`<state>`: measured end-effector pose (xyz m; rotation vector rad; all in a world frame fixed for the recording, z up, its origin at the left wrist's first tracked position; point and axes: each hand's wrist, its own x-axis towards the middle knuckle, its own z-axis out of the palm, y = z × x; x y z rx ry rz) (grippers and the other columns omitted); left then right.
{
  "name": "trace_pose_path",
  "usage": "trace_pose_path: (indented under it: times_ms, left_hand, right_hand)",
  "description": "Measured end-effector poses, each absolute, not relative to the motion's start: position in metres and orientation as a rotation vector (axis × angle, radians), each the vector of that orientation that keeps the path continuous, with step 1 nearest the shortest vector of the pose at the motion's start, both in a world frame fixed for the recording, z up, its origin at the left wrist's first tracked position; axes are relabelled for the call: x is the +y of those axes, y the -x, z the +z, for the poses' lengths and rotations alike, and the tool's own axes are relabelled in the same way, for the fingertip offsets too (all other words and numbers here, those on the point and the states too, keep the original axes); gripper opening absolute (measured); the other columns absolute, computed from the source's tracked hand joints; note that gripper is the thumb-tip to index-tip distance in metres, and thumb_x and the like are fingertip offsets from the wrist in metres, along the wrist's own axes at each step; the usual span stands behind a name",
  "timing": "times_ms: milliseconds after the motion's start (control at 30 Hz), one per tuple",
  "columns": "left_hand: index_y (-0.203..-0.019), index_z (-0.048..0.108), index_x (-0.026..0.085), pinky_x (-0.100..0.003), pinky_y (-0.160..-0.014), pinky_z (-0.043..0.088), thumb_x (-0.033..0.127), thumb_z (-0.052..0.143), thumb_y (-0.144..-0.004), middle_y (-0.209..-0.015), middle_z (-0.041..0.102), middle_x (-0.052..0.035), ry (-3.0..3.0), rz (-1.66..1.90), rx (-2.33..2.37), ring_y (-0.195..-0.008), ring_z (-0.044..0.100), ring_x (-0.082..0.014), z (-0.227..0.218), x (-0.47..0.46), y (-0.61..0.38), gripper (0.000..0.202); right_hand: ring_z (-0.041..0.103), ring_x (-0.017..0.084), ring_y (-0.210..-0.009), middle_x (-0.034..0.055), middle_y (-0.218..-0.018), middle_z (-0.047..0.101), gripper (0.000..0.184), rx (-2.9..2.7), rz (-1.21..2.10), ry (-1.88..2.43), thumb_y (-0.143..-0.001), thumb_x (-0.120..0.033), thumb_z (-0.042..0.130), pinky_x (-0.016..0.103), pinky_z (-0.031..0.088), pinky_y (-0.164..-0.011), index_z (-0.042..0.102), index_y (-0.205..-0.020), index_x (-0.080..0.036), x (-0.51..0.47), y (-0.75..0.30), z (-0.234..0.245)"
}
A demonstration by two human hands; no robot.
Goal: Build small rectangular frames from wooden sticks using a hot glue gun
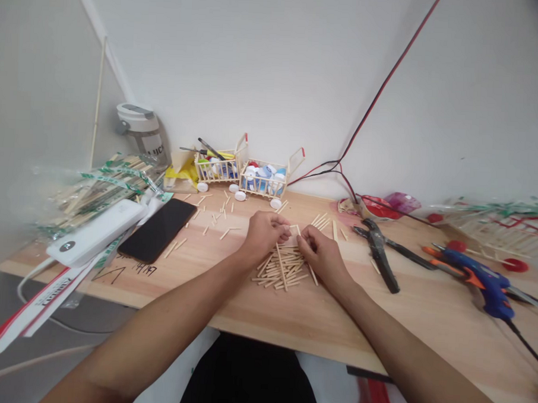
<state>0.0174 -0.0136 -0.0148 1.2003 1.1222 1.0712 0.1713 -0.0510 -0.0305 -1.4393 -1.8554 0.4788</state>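
Both hands meet over a pile of short wooden sticks (279,270) near the middle of the table. My left hand (265,234) is closed, thumb and fingers pinched together. What lies between them is too small to make out. A longer stick (282,267) slants across the pile just below that hand. My right hand (319,246) pinches a thin wooden stick (298,229), whose end pokes up past the fingertips. Another stick (313,275) lies under the right wrist. Loose cut pieces (224,208) are scattered beyond my left hand, and more sticks (321,221) lie beyond the right.
Two small stick-built carts (263,186) on white wheels, filled with bottle caps, stand against the wall. A phone (158,229), white power bank (97,231) and bagged sticks (98,185) are left. Right are pliers (377,254), a blue glue gun (480,276) and a red-wheeled cart (494,238).
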Motion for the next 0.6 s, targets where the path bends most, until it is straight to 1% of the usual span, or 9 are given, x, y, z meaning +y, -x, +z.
trace_pose_path:
  times_ms: [600]
  left_hand:
    - [-0.072, 0.065, 0.009, -0.020, -0.054, 0.052, 0.002, 0.060, -0.074, -0.059, 0.066, -0.0027, -1.196, 1.069, 1.128, -0.053, 0.062, -0.0090, -0.0138, -0.0143, -0.0173, 0.009]
  right_hand:
    - [0.038, 0.011, -0.053, -0.0050, -0.055, 0.043, 0.020, -1.855, 0.471, 1.435, -0.085, -0.031, 0.046, 0.023, 0.027, -0.051, 0.043, -0.069, -0.021, -0.0518, -0.1714, -0.0300]
